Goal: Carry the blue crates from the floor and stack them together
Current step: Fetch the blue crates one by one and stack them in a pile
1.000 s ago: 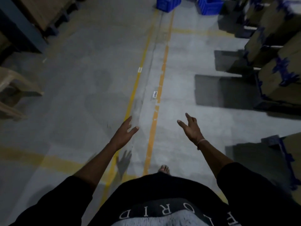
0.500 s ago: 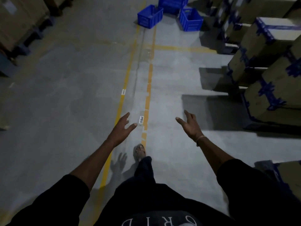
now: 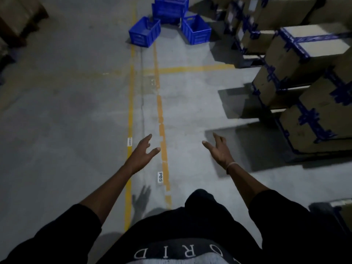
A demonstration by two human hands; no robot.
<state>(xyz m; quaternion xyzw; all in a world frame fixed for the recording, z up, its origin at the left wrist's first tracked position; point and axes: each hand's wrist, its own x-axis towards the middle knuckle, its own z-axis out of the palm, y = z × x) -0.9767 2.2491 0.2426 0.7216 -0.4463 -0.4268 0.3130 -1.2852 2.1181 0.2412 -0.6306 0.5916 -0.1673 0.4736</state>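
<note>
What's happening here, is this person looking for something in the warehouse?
A person is in a warehouse aisle with both arms stretched out ahead. The left hand and the right hand are open and hold nothing. Ahead on the concrete floor sit blue crates, one to the left, one to the right, with a taller group behind them. Taped cardboard boxes line the right side. No crate has been picked up yet.

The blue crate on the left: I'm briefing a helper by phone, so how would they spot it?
Follow the two yellow floor lines ahead to the blue crates. The left crate sits tilted across both lines, apart from the taller stack and the right crate.
</note>
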